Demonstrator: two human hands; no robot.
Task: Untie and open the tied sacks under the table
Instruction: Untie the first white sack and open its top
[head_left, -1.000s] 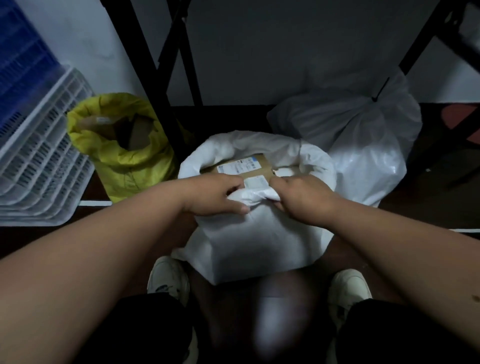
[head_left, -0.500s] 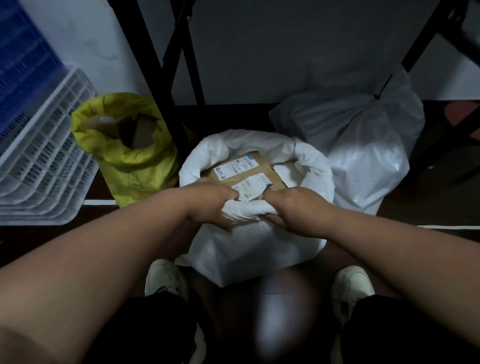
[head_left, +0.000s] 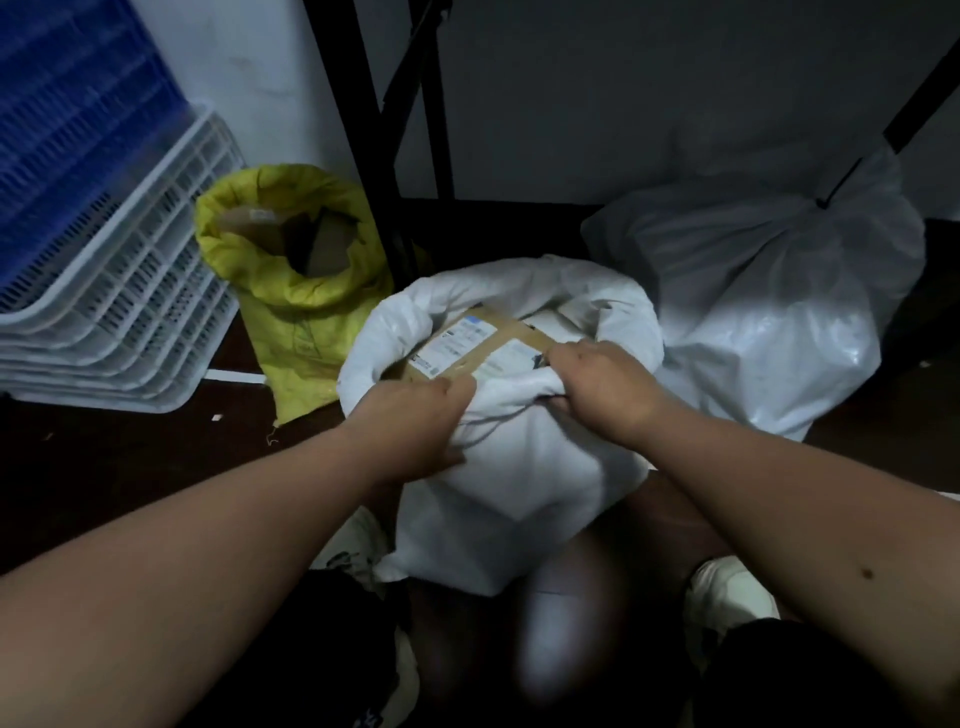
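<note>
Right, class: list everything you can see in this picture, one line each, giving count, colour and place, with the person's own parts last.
open white sack: one, white, centre, rim rolled down
cardboard parcel: one, brown with white labels, inside the open white sack
yellow sack: one, yellow, left of it, mouth open
tied white sack: one, white, right, neck tied
crates: a stack, white, far left; blue one above
table legs: black, behind the sacks
shoes: two, white, bottom
left hand: grips the open sack's near rim
right hand: grips the same rim

dark floor (head_left: 104, 467), three sacks (head_left: 519, 493), stacked crates (head_left: 114, 312)
</note>
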